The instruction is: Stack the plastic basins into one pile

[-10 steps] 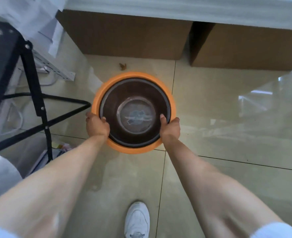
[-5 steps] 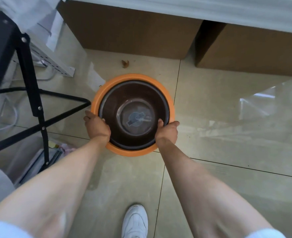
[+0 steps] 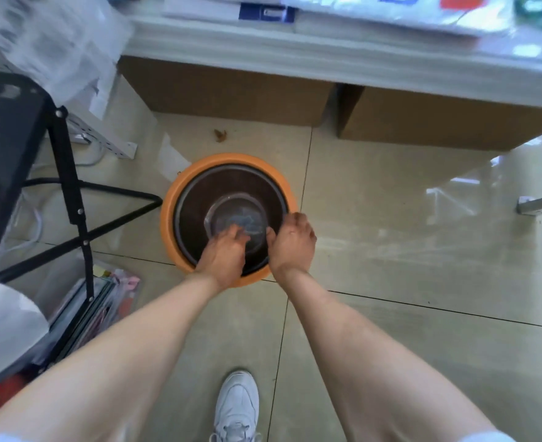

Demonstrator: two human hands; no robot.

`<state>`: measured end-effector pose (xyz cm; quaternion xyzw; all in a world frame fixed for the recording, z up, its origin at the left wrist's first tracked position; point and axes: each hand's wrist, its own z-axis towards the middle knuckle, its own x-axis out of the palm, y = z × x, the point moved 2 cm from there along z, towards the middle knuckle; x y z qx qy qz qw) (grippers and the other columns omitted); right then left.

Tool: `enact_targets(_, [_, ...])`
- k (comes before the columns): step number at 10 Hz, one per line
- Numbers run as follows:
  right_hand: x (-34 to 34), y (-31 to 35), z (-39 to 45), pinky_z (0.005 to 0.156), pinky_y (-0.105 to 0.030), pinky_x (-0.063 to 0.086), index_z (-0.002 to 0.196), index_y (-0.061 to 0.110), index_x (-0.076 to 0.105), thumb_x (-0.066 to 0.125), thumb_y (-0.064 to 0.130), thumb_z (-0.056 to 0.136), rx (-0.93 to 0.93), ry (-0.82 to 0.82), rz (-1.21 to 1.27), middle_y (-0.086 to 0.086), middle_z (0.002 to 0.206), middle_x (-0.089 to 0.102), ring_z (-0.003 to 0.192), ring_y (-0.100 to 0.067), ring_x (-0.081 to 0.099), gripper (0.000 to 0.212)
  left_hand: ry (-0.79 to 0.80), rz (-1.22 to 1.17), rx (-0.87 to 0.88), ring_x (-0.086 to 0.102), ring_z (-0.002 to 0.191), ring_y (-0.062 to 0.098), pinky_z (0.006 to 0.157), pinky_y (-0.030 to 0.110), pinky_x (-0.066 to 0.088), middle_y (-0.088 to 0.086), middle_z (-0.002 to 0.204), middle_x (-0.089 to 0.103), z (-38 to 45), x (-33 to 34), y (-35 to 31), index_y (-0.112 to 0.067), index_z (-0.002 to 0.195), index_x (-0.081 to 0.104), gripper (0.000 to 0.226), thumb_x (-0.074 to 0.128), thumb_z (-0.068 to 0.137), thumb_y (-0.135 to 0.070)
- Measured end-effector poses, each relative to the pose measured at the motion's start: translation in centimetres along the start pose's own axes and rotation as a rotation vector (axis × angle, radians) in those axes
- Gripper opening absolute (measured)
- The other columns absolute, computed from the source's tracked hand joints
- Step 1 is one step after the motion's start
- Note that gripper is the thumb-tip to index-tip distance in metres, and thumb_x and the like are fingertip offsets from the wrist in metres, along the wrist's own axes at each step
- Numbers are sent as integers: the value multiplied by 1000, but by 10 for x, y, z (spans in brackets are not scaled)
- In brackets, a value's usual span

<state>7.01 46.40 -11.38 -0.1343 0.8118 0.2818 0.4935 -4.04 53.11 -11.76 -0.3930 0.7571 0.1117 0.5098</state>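
Note:
An orange basin [image 3: 170, 202] stands on the tiled floor with a dark brown basin [image 3: 196, 202] nested inside it. A clear basin with a blue print [image 3: 231, 207] lies in the bottom of the dark one. My left hand [image 3: 225, 255] hovers over the near inside of the dark basin, fingers spread and holding nothing. Over the dark basin's right rim is my right hand [image 3: 293, 240], thumb toward the inside and fingers curled. Motion blur hides whether it touches the rim.
A black metal stand [image 3: 68, 186] rises at the left, with folders and papers [image 3: 104, 301] at its foot. Two cardboard boxes [image 3: 231, 90] sit under a white table edge [image 3: 327, 59] behind the basins. My white shoe [image 3: 237, 406] is on the floor below.
Both hands left the rims of the stacked basins and moved inward and up. The view rose and pulled back, showing the table top.

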Motion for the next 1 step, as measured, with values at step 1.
enact_targets(1, [-27,0,-20,104,-40,37,127,10,55,45,26,97,-157,85,-20,-12,133,51,121,-32,50,35,54,45,-8,44,132,29,112,38,36,8,146,43,-23,-17,-25,-14,136,49,48,52,88,-11])
